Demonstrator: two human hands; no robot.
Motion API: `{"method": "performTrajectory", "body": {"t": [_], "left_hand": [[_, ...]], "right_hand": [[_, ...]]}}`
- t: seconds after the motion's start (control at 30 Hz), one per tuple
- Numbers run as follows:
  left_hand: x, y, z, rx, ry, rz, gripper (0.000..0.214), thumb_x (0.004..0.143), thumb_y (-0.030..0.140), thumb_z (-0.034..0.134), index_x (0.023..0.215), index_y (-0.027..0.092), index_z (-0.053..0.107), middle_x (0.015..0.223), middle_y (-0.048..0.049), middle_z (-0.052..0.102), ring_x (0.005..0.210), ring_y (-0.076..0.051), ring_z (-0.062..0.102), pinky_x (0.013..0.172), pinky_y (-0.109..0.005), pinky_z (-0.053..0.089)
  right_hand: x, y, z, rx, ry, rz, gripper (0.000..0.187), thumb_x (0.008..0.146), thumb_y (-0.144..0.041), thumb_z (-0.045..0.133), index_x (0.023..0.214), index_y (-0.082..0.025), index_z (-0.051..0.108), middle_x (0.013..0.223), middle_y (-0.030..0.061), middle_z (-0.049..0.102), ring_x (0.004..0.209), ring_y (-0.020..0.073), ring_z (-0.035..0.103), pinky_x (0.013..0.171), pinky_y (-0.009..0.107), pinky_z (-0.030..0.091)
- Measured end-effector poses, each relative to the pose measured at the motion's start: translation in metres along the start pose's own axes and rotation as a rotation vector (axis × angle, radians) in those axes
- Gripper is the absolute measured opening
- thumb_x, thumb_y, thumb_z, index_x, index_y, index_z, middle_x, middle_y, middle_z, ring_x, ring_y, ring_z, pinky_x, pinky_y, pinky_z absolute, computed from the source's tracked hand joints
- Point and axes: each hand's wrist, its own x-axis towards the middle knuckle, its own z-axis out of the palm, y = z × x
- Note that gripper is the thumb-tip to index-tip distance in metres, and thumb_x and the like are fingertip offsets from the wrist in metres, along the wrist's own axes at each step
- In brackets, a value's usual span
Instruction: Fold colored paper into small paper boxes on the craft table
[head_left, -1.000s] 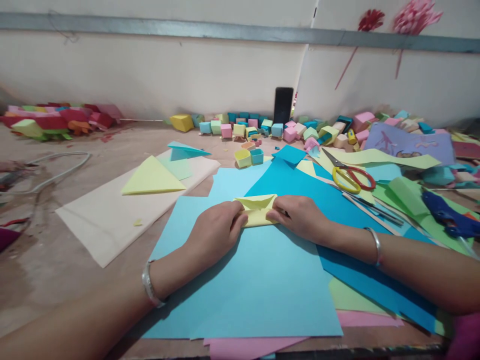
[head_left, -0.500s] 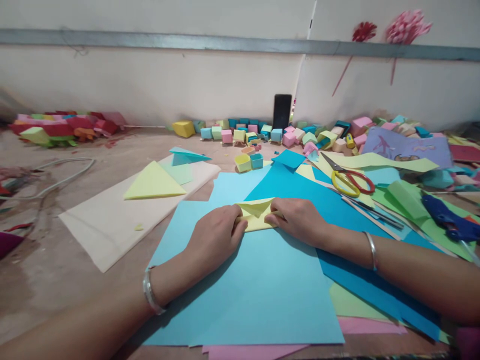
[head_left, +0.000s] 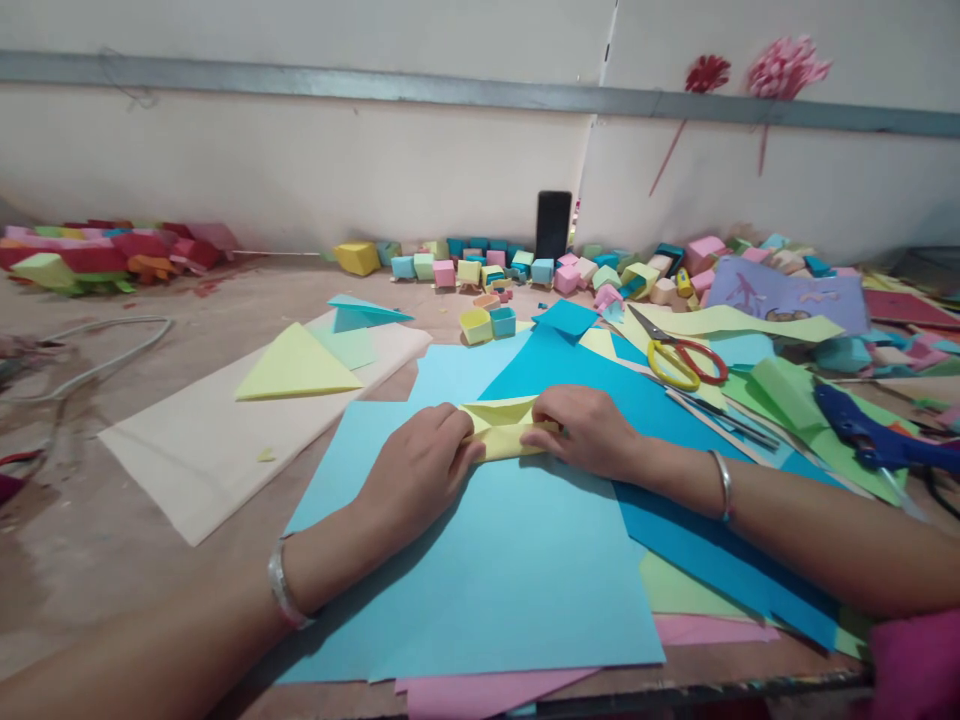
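A small folded piece of yellow paper (head_left: 504, 441) lies over the light blue sheets (head_left: 480, 580), its upper edge standing up a little. My left hand (head_left: 424, 455) pinches its left end between thumb and curled fingers. At the other end my right hand (head_left: 589, 430) grips it the same way, thumb toward the middle. The ends of the paper are hidden under my fingers. Darker blue paper (head_left: 675, 520) lies beneath my right forearm.
Scissors (head_left: 679, 360), tweezers-like metal tools (head_left: 724, 418) and a blue glue gun (head_left: 862, 430) lie to the right. Left are a folded yellow triangle (head_left: 296, 368) and a pale sheet (head_left: 180, 460). Small paper boxes (head_left: 442, 272) and a phone (head_left: 553, 225) line the wall.
The view has shifted slightly, moving the scene a little left. Both hands keep hold of the yellow paper, and its upper flap looks a bit more opened between them.
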Motion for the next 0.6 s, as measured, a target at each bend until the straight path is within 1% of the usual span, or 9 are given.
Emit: {"method": "performTrajectory", "body": {"t": [0.1,0.17,0.2,0.27,0.33,0.4,0.47,0.53,0.6], "left_hand": [[-0.0031,-0.001,-0.0005,-0.083,-0.021,0.007,0.014,0.091,0.025,0.049,0.079,0.018,0.048,0.075,-0.0023,0.053,0.068,-0.019,0.047,0.06,-0.031,0.033],[-0.005,-0.001,-0.0009,-0.133,-0.024,0.035,0.008,0.088,0.022,0.053,0.082,0.018,0.05,0.078,-0.0025,0.055,0.071,-0.018,0.048,0.062,-0.03,0.034],[-0.0056,-0.0009,-0.0012,-0.153,-0.027,0.053,0.006,0.087,0.02,0.053,0.083,0.018,0.052,0.08,-0.0028,0.056,0.073,-0.019,0.049,0.063,-0.03,0.034],[-0.006,-0.0009,-0.0019,-0.182,-0.039,0.085,0.006,0.087,0.017,0.052,0.082,0.018,0.054,0.082,-0.0033,0.057,0.077,-0.019,0.051,0.066,-0.029,0.035],[-0.0055,-0.0014,-0.0029,-0.195,-0.048,0.095,0.011,0.088,0.017,0.051,0.079,0.018,0.056,0.082,-0.0035,0.058,0.078,-0.019,0.051,0.066,-0.029,0.036],[-0.0045,-0.0024,-0.0036,-0.202,-0.052,0.084,0.012,0.089,0.018,0.051,0.078,0.018,0.057,0.08,-0.0034,0.059,0.077,-0.018,0.052,0.065,-0.029,0.036],[-0.0037,-0.0036,-0.0038,-0.208,-0.055,0.063,0.011,0.089,0.02,0.051,0.081,0.018,0.058,0.079,-0.003,0.059,0.076,-0.018,0.052,0.065,-0.029,0.036],[-0.003,-0.0045,-0.0033,-0.213,-0.055,0.032,0.011,0.09,0.023,0.051,0.084,0.018,0.058,0.079,-0.0027,0.06,0.074,-0.018,0.053,0.064,-0.029,0.036],[-0.0022,-0.0049,-0.0022,-0.216,-0.052,0.0,0.015,0.092,0.027,0.049,0.085,0.018,0.058,0.078,-0.0027,0.061,0.071,-0.018,0.053,0.063,-0.029,0.036]], "right_hand": [[-0.0006,0.001,-0.0044,0.126,-0.037,-0.18,0.023,0.087,-0.039,0.06,0.081,-0.017,0.058,0.076,0.0039,0.06,0.072,0.0151,0.051,0.061,0.026,0.036],[-0.0008,-0.0007,-0.0067,0.141,0.0,-0.229,0.014,0.087,-0.03,0.058,0.079,-0.018,0.059,0.083,0.0054,0.061,0.077,0.0161,0.052,0.066,0.027,0.039],[-0.0011,-0.0019,-0.0075,0.123,0.041,-0.241,0.012,0.087,-0.026,0.057,0.078,-0.019,0.06,0.091,0.0073,0.061,0.083,0.0175,0.053,0.071,0.029,0.041],[-0.0018,-0.0041,-0.0082,0.069,0.099,-0.264,0.011,0.085,-0.025,0.057,0.076,-0.019,0.061,0.117,0.0112,0.058,0.103,0.0228,0.052,0.084,0.037,0.042],[-0.0026,-0.0056,-0.0078,0.046,0.067,-0.296,0.009,0.085,-0.026,0.059,0.08,-0.019,0.061,0.133,0.0116,0.051,0.118,0.027,0.047,0.094,0.043,0.038],[-0.003,-0.0061,-0.0066,0.087,-0.015,-0.302,0.008,0.087,-0.025,0.057,0.089,-0.019,0.061,0.128,0.0112,0.057,0.119,0.0251,0.05,0.095,0.042,0.039],[-0.003,-0.0062,-0.0055,0.156,-0.065,-0.276,0.011,0.089,-0.022,0.054,0.097,-0.018,0.06,0.113,0.0094,0.066,0.11,0.0214,0.057,0.091,0.038,0.042],[-0.0028,-0.0062,-0.0051,0.211,-0.067,-0.234,0.012,0.09,-0.021,0.052,0.099,-0.017,0.059,0.104,0.0092,0.069,0.105,0.0208,0.059,0.088,0.037,0.044],[-0.0025,-0.0062,-0.0053,0.264,-0.045,-0.2,0.013,0.091,-0.022,0.052,0.099,-0.016,0.059,0.104,0.01,0.069,0.104,0.0209,0.061,0.087,0.036,0.046]]}}
